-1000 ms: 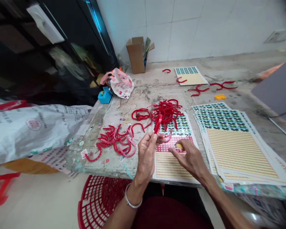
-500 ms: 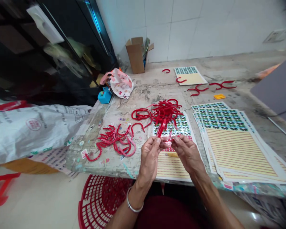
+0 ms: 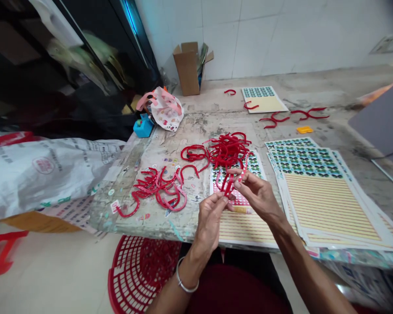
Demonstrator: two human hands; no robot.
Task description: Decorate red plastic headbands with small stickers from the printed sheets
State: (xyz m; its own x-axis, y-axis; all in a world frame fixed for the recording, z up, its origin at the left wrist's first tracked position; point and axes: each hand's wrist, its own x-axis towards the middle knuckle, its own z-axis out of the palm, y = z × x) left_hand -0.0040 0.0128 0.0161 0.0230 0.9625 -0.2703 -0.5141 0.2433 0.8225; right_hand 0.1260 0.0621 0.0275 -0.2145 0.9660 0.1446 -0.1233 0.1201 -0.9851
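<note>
Closed on a red headband (image 3: 228, 185), my left hand (image 3: 211, 220) is over the front of the table. My right hand (image 3: 258, 194) pinches a narrow pink-and-white dotted strip (image 3: 244, 169) against the headband's upper part. Beneath both hands lies a sticker sheet (image 3: 253, 229) with printed rows above and yellow striped backing below. Just beyond is a tangled pile of plain red headbands (image 3: 229, 150). To the left rests a smaller heap of headbands (image 3: 159, 189), some with pinkish strips on them.
A stack of sheets (image 3: 327, 205) lies on the right. Farther back are a small sheet (image 3: 265, 102), several loose headbands (image 3: 309, 114) and an orange-yellow object (image 3: 304, 130). A cardboard box (image 3: 186, 72), plastic bag (image 3: 165, 111) and blue tape dispenser (image 3: 143, 126) stand at back left. Below is a red basket (image 3: 124, 272).
My right hand has moved up and forward, carrying the dotted strip alongside the headband. My left hand has shifted slightly right and still holds the headband.
</note>
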